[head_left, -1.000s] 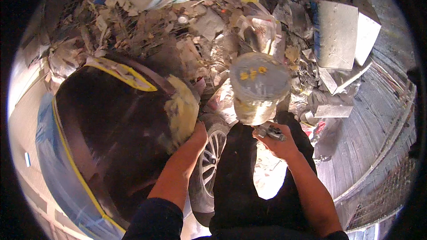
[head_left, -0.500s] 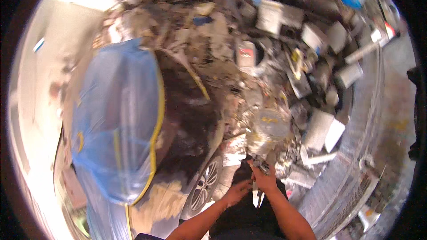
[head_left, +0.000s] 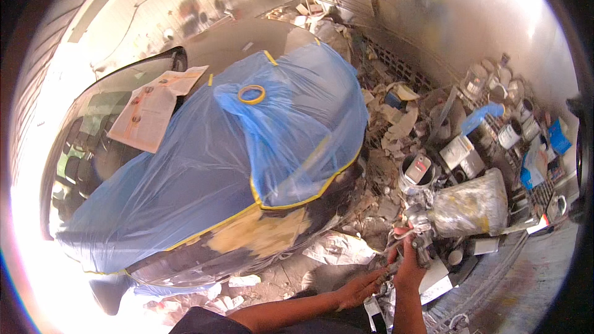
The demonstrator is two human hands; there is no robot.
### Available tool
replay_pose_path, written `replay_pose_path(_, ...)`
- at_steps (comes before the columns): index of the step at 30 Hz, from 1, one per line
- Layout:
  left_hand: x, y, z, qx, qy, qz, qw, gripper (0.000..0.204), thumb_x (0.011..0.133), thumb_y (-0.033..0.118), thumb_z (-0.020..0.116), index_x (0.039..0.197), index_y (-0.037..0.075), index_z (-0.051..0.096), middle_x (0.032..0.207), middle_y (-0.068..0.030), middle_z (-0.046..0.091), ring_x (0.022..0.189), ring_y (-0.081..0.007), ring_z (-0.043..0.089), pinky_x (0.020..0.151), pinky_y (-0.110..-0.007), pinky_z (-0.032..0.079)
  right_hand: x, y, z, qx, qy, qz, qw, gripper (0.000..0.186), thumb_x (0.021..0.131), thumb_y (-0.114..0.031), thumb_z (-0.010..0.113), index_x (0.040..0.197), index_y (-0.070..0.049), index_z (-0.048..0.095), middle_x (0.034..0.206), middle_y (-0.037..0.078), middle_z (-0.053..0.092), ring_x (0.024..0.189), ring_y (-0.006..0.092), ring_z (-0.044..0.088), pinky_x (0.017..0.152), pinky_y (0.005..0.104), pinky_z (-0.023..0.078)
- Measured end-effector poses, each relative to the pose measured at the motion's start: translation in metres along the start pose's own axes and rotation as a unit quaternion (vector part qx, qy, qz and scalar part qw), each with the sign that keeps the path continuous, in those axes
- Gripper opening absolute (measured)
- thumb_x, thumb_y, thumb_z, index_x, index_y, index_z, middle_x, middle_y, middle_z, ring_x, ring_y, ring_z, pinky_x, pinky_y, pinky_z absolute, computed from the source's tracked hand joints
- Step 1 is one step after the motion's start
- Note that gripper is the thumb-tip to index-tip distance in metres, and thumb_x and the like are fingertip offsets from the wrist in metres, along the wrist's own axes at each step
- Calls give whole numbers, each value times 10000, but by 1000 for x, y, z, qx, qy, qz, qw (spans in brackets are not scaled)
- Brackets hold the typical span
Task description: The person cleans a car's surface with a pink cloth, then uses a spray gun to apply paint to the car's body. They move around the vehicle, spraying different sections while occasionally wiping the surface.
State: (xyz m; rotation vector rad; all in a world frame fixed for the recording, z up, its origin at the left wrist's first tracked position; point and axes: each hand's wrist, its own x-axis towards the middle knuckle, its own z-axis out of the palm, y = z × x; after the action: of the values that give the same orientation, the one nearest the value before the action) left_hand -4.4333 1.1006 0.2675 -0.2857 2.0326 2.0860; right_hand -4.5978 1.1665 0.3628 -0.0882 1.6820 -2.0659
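My right hand (head_left: 407, 264) is wrapped round the handle of a metal spray gun (head_left: 422, 226). Its large paint-stained cup (head_left: 473, 204) tilts over to the right. My left hand (head_left: 361, 287) reaches in from the left, fingers closed at the lower end of the gun by the right wrist; exactly what they pinch is partly hidden. Left of my hands stands a car with blue masking film (head_left: 297, 124) over its hood, edged in yellow tape. Below the tape, a tan patch (head_left: 260, 232) shows on the dark front panel. A tape roll (head_left: 252, 94) lies on the film.
Paper sheets (head_left: 151, 108) lie across the windshield. To the right, cans and boxes are piled, with a bucket (head_left: 416, 173) holding a container. Crumpled paper (head_left: 339, 248) and debris litter the floor beside the car. A wall (head_left: 458, 31) rises behind.
The view has swung, bringing more of the car, the windshield and the back wall in. My hands and the spray gun now appear further right, and the left hand has come closer to the gun.
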Motion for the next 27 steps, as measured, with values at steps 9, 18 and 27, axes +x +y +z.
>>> replay_pose_path(9, -68, 34, -47, 143, -31, 110, 983, 492, 1129, 226, 575, 1578, 37, 511, 1533, -262, 587, 1420, -406, 582, 1197, -483, 456, -74, 51, 13, -165, 14, -123, 978, 287, 1132, -273, 619, 1238, -48, 761, 768, 22, 705, 621, 105, 633, 591, 292, 499)
replay_pose_path(18, -140, -57, -108, 326, -177, -70, 926, 673, 1028, 355, 769, 1561, 27, 522, 1393, -241, 683, 1253, -377, 677, 1041, -455, 552, -225, 208, -40, -328, 261, -205, 884, 280, 936, -78, 834, 1199, -26, 755, 1051, 137, 790, 935, 276, 766, 834, 402, 596)
replay_pose_path(27, -133, 98, -45, 302, -177, 174, 920, 1348, 652, 173, 1031, 1706, -1, 209, 1653, -211, 423, 1531, -348, 439, 1268, -487, 384, -311, 241, -19, -313, 163, -173, 920, 660, 920, -33, 779, 1544, -92, 568, 1456, 216, 619, 1325, 389, 639, 1086, 444, 538)
